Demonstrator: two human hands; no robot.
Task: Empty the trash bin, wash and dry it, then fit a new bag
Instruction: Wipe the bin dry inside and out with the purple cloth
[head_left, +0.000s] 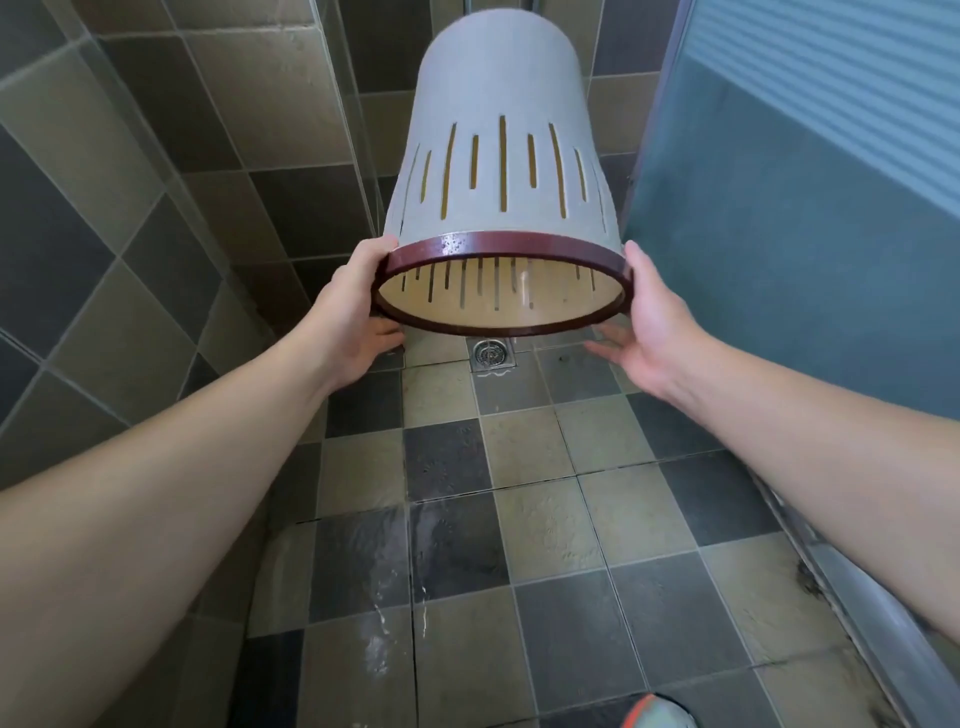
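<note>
From the head view, I held the grey trash bin upside down and tilted in the air above the floor drain. My left hand and right hand gripped its wet dark red rim on opposite sides. The tile floor was wet.

One grey plastic trash bin with a dark red rim ring is in view, upside down and tilted, its mouth facing the camera. Eleven narrow vertical slots can be counted on its near wall; more show through the mouth, too blurred to count. Two bare hands hold the rim: the left hand at nine o'clock, the right hand at three o'clock. One round metal floor drain lies at six o'clock below the rim. One grey-and-orange shoe toe shows at the bottom edge.
</note>
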